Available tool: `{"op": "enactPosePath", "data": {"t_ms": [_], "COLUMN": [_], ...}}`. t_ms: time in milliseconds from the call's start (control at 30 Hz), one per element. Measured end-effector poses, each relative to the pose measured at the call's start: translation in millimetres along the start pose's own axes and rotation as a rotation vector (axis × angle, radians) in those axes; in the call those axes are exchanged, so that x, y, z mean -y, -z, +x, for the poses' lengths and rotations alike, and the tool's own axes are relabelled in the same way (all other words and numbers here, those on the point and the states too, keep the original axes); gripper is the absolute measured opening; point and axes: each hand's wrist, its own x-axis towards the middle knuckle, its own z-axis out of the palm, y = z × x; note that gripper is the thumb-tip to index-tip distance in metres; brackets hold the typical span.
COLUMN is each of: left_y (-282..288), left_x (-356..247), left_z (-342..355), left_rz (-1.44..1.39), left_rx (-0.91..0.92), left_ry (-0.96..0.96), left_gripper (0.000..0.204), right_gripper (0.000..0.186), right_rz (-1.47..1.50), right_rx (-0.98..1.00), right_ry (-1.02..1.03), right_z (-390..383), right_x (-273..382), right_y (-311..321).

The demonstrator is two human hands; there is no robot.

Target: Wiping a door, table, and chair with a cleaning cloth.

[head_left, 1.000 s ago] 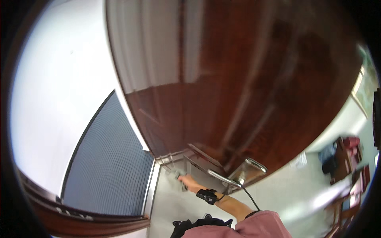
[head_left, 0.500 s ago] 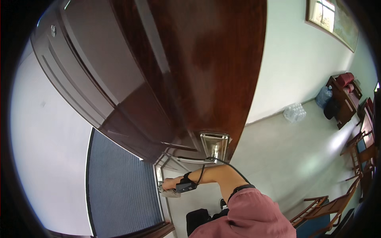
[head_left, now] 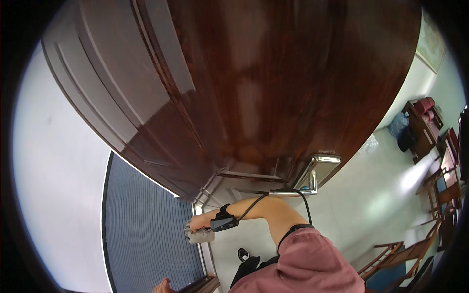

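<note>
My right hand (head_left: 197, 222) is closed around a bunched grey-beige cloth (head_left: 201, 236), low beside the narrow metal-edged strip of the door frame (head_left: 205, 254). A black device (head_left: 224, 223) is strapped to that wrist, with a cable running from it past the elbow. Above the arm rises a glossy dark brown panelled door (head_left: 273, 88). Its silver lever handle (head_left: 300, 192) lies just over my forearm. At the bottom edge only part of my left hand (head_left: 163, 286) shows, its fingers apart next to the brown wooden trim (head_left: 198, 284); the rest is cut off.
A dark ribbed mat (head_left: 146, 229) lies left of the doorway, beside a white surface (head_left: 58, 195). Wooden chairs (head_left: 398, 256) stand at the right. A desk (head_left: 421, 129), a blue water jug (head_left: 398, 124) and wrapped bottles (head_left: 370, 145) are farther back.
The door and its handle have shifted right in view, covering more of the wall and picture. My right hand with the cloth has moved slightly left. My left hand has appeared at the bottom.
</note>
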Motion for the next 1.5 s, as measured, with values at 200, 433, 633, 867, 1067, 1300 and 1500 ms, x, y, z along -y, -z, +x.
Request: {"op": "enactPosePath", "data": {"t_ms": [200, 433, 633, 867, 1067, 1300, 1500], "left_y": [-17, -50, -98, -148, -172, -168, -162], "left_x": [33, 56, 50, -47, -100, -166, -221], "left_z": [-21, 44, 75, 109, 91, 78, 82], "left_rz": [-0.081, -0.299, -0.634, -1.102, -1.247, -1.33, -1.241], "left_rx": [0.239, 0.215, 0.398, 0.551, 0.83, 0.91, 1.096], "left_ry": [0.184, -0.032, -0.222, -0.478, -0.627, -0.895, -1.19], "left_gripper": [0.036, 0.036, 0.026, 0.027, 0.018, 0.017, 0.011], "right_gripper": [0.019, 0.009, 0.021, 0.028, 0.029, 0.021, 0.021], "right_rz": [-0.423, -1.012, -0.052, 0.058, 0.714, 0.504, 0.42], "right_rx": [0.252, 0.266, 0.268, -0.535, -0.712, -1.042, -1.146], "right_ry": [0.882, 0.724, 0.198, 0.525, -0.399, -0.58, -0.394], "right_z": [24, 22, -46, -133, -224, -284, -347], "right_x": [10, 47, 63, -36, -42, -77, -56], "right_y": [0, -38, -67, -63, -63, -114, -175]}}
